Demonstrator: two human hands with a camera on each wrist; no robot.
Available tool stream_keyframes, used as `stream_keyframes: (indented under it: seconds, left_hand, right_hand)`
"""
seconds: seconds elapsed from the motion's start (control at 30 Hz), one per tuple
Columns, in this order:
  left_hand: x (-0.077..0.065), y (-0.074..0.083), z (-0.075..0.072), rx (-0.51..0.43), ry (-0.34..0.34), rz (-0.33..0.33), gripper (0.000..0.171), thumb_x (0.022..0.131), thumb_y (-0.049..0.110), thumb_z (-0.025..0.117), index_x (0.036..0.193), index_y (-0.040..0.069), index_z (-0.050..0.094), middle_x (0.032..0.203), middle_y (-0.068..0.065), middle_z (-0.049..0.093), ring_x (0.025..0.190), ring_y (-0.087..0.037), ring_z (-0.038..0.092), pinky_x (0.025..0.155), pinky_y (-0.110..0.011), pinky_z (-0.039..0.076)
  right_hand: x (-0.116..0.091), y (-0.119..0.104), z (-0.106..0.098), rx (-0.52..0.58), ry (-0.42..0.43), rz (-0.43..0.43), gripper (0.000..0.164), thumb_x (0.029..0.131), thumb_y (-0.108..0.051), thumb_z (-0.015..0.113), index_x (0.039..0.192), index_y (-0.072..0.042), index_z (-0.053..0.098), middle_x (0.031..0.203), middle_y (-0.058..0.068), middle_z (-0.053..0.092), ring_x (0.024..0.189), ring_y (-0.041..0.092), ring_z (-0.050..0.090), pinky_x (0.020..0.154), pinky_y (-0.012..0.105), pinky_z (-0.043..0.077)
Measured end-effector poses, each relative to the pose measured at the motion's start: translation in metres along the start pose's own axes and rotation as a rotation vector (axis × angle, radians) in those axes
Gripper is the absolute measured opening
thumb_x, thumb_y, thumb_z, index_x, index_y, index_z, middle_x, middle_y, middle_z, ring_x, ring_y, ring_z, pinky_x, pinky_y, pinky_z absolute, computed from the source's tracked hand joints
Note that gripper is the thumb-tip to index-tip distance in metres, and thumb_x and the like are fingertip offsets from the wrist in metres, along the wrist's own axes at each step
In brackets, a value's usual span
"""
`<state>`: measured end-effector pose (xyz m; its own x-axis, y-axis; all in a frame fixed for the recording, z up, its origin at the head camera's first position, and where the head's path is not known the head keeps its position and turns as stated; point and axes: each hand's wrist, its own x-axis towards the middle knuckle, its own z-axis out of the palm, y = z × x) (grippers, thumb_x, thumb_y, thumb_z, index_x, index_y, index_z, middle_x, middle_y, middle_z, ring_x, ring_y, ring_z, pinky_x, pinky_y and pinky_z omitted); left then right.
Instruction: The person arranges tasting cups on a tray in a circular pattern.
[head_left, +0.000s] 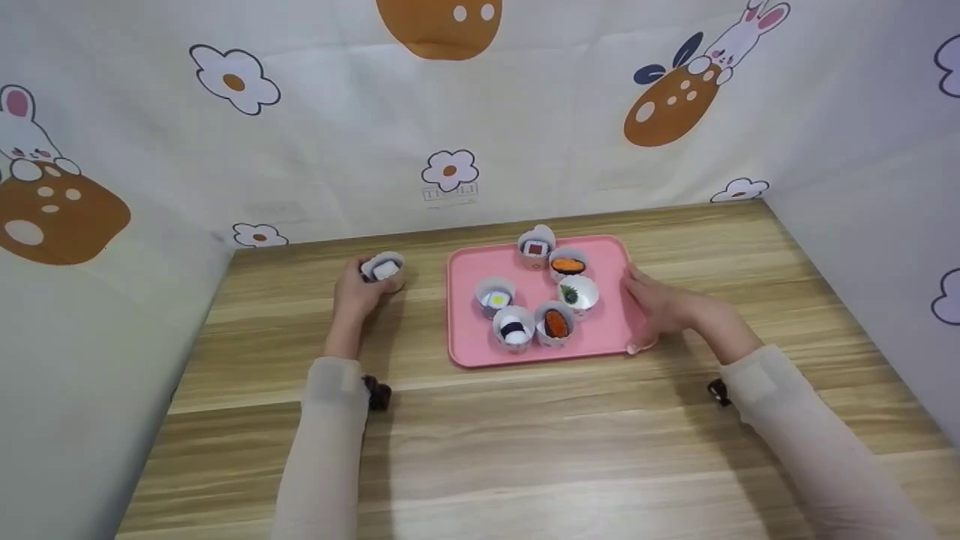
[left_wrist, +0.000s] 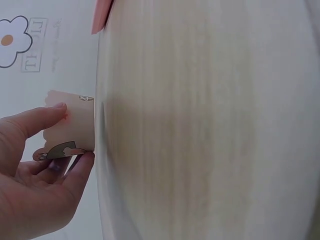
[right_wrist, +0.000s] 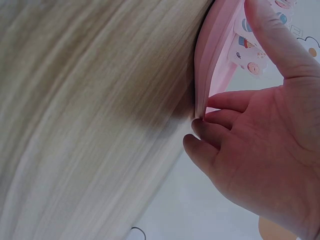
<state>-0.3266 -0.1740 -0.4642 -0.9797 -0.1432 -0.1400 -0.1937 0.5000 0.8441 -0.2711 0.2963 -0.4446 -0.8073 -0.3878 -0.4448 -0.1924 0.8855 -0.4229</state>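
My left hand (head_left: 358,294) holds a pale paper cup (head_left: 395,277) on the table, left of the pink tray. Inside this cup sits a white sushi piece (head_left: 385,270). The left wrist view shows the thumb (left_wrist: 47,117) against one side of the cup and the other fingers around its far side. My right hand (head_left: 660,304) lies along the right edge of the pink tray (head_left: 469,262), thumb and fingers spread apart. In the right wrist view the fingertips (right_wrist: 215,102) touch the tray's rim.
Several sushi cups stand on the tray: red-square-topped (head_left: 535,248), orange-topped (head_left: 568,266), green-topped (head_left: 577,295), yellow-centred (head_left: 496,298), black-banded (head_left: 514,330) and red-topped (head_left: 556,325). A patterned cloth (head_left: 337,135) hangs behind the wooden table (head_left: 525,435).
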Motion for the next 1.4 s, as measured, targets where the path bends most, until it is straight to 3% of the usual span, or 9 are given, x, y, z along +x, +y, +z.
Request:
stream_keyframes:
  seconds: [0.33, 0.57, 1.1, 1.4]
  left_hand:
    - [-0.003, 0.012, 0.011, -0.04, -0.023, 0.056, 0.066, 0.087, 0.01, 0.072, 0.144, -0.001, 0.04, 0.149, -0.023, 0.045, 0.139, -0.034, 0.043, 0.119, -0.045, 0.035]
    - [-0.005, 0.025, 0.022, -0.035, -0.041, 0.092, 0.068, 0.085, 0.014, 0.077, 0.143, 0.002, 0.043, 0.146, -0.021, 0.049, 0.137, -0.033, 0.046, 0.118, -0.044, 0.037]
    - [-0.01, 0.054, 0.059, -0.106, -0.132, 0.083, 0.064, 0.084, 0.018, 0.08, 0.138, 0.008, 0.047, 0.143, -0.015, 0.052, 0.135, -0.028, 0.048, 0.117, -0.041, 0.04]
    - [-0.01, 0.062, 0.079, -0.108, -0.16, 0.15, 0.061, 0.083, 0.016, 0.081, 0.135, 0.007, 0.051, 0.137, -0.017, 0.056, 0.131, -0.03, 0.052, 0.114, -0.04, 0.043]
  right_hand:
    - [0.001, 0.001, 0.001, 0.019, -0.006, 0.013, 0.134, 0.072, -0.046, 0.086, 0.156, 0.007, -0.004, 0.163, 0.029, -0.015, 0.151, 0.048, -0.002, 0.124, 0.057, 0.01]
    - [-0.001, 0.002, 0.001, 0.003, 0.005, -0.039, 0.133, 0.072, -0.045, 0.087, 0.153, 0.014, 0.0, 0.16, 0.035, -0.014, 0.149, 0.053, -0.002, 0.123, 0.06, 0.011]
    - [0.001, 0.003, 0.001, 0.017, -0.002, -0.029, 0.133, 0.072, -0.044, 0.087, 0.153, 0.013, -0.002, 0.16, 0.033, -0.016, 0.149, 0.052, -0.005, 0.123, 0.06, 0.009]
    - [0.001, 0.003, 0.001, 0.012, 0.0, -0.008, 0.13, 0.074, -0.041, 0.086, 0.154, 0.01, -0.002, 0.161, 0.032, -0.015, 0.15, 0.051, -0.004, 0.124, 0.058, 0.01]
